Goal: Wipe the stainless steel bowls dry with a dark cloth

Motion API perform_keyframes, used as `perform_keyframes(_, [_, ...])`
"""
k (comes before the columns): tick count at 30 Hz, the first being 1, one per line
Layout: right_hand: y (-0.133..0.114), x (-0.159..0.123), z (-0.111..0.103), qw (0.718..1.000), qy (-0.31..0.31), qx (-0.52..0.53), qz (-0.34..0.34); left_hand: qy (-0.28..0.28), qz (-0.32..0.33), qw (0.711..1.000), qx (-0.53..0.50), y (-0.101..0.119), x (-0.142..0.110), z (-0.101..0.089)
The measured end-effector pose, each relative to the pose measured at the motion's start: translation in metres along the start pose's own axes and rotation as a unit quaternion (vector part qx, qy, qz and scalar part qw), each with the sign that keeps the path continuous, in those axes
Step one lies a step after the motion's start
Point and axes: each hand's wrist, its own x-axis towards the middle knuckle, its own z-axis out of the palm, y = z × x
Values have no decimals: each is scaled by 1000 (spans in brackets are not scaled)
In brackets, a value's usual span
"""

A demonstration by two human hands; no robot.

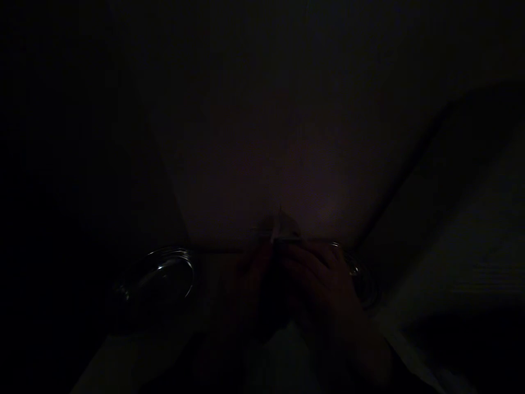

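Very little light reaches the scene, so most detail is lost. My right hand (328,279) comes in from the lower right, its fingers bent together and pointing inward. Facing it, my left hand (241,279) is only a dim shape with its fingers curled. Where the hands meet, a thin pale pointed piece (276,225) sticks up at the fingertips. A dim rounded shape lies behind it; its kind is too dark to name. The hands hide whatever else is between them.
To the left stands a shiny, clear round dish (164,273), like glass. Another shiny rounded rim (361,276) shows beside my right hand, partly covered by it. A flat, faintly lit surface (262,164) rises behind the hands, with a dark slanting edge (402,180) at right.
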Motion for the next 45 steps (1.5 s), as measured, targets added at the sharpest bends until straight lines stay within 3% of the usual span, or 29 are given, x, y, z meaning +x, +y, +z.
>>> perform_keyframes(6, [3,3,0,998,-9,-23,63,-13,8,1000,-15,1,-5,3])
perform_keyframes(12, [-8,0,4,1000,20,11,-16,52,-5,999,-9,1,0,-1])
perform_keyframes(18, [7,0,2,998,14,-11,61,7,11,1000,7,4,-4,2])
perform_keyframes(31, [-3,0,8,1000,5,18,-24,65,0,997,41,12,1,-1])
perform_keyframes(39, [7,-2,8,996,-1,16,87,18,38,999,29,4,-1,4])
perform_keyframes(45, [-8,-2,10,999,14,38,7,47,22,998,20,4,2,-1])
